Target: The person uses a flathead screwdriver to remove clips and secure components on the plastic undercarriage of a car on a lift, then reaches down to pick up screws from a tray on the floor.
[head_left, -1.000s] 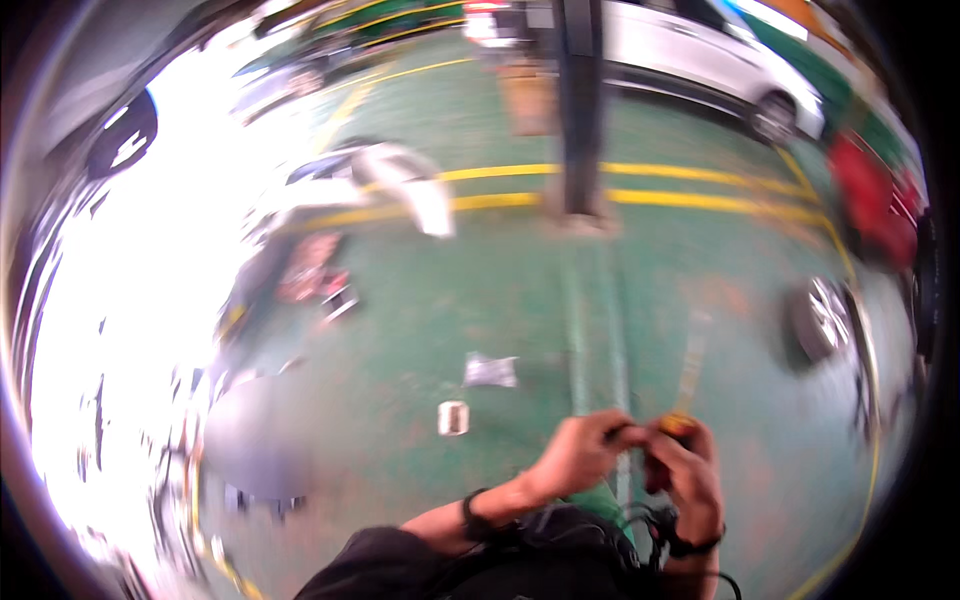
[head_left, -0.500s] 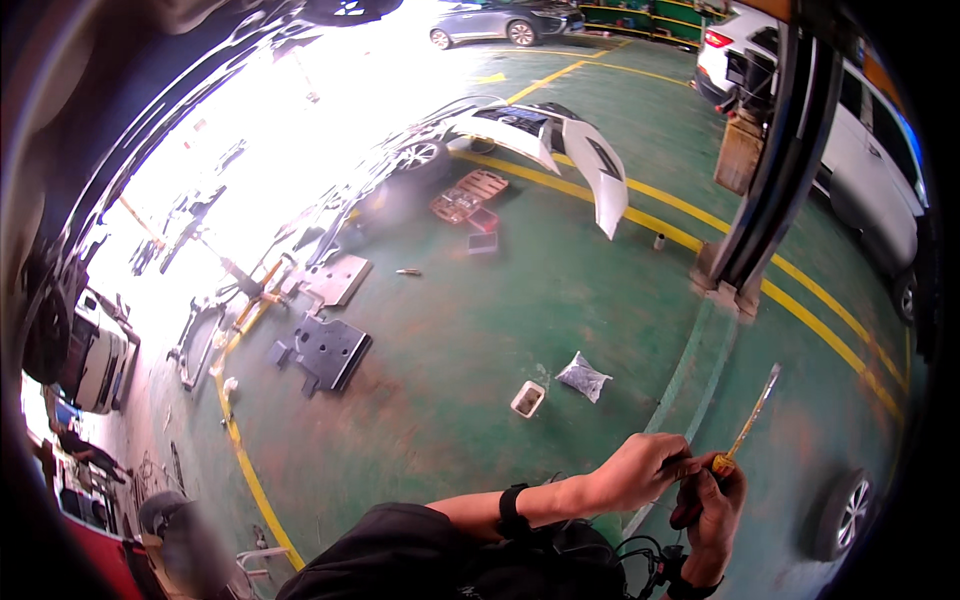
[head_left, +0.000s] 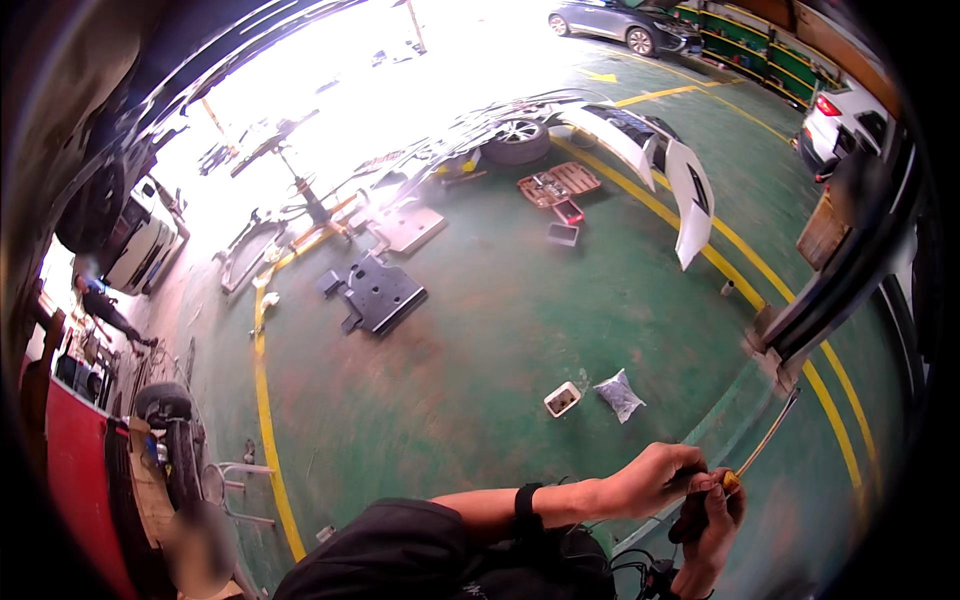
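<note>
- Our right hand (head_left: pixel 708 525) wraps the dark/yellow handle of a long screwdriver (head_left: pixel 760 445), low right, over the green floor (head_left: pixel 480 380); fingers curled tight round the grip.
- Our left hand (head_left: pixel 650 478) closes fingers over the handle top, touching the right.
- We judge it light, stiff, thin shaft w/ slick metal — best held at the handle, not the shaft.
- Small tray (head_left: pixel 562 399) & plastic bag (head_left: pixel 620 394) lie nearby on the floor.
</note>
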### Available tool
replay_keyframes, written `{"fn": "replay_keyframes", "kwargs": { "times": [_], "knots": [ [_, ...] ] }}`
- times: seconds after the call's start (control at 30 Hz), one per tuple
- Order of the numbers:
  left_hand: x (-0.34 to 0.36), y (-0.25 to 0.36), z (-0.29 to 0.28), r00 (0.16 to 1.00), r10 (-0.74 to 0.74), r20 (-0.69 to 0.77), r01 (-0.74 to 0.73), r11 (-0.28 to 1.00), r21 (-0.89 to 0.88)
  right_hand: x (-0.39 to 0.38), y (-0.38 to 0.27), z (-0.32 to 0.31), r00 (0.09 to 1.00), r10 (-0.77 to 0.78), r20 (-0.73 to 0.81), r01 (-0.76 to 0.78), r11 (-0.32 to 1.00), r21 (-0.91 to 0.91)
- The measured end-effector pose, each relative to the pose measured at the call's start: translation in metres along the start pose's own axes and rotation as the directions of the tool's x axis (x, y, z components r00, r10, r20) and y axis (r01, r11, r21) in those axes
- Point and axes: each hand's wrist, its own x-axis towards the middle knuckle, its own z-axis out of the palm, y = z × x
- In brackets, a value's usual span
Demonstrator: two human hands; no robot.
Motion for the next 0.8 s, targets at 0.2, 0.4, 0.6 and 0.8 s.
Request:
{"fn": "replay_keyframes", "kwargs": {
  "times": [0.2,0.4,0.6,0.8],
  "knots": [
    [-0.002,-0.002,-0.012,0.97,0.242,-0.015,-0.239,0.965,0.105,0.006,0.002,0.001,0.986,0.131,0.107,-0.12,0.987,-0.104],
    [-0.002,0.007,-0.022,0.972,0.229,0.056,-0.235,0.962,0.141,0.008,0.014,0.007,0.985,0.162,-0.057,-0.167,0.982,-0.085],
    [-0.001,0.01,-0.032,0.975,0.22,0.045,-0.222,0.973,0.062,0.017,0.015,0.011,0.989,0.119,0.089,-0.114,0.992,-0.054],
    [-0.003,0.009,-0.027,0.987,0.125,0.105,-0.129,0.991,0.026,0.017,0.006,0.003,0.973,0.173,0.152,-0.171,0.985,-0.022]
  ]
}}
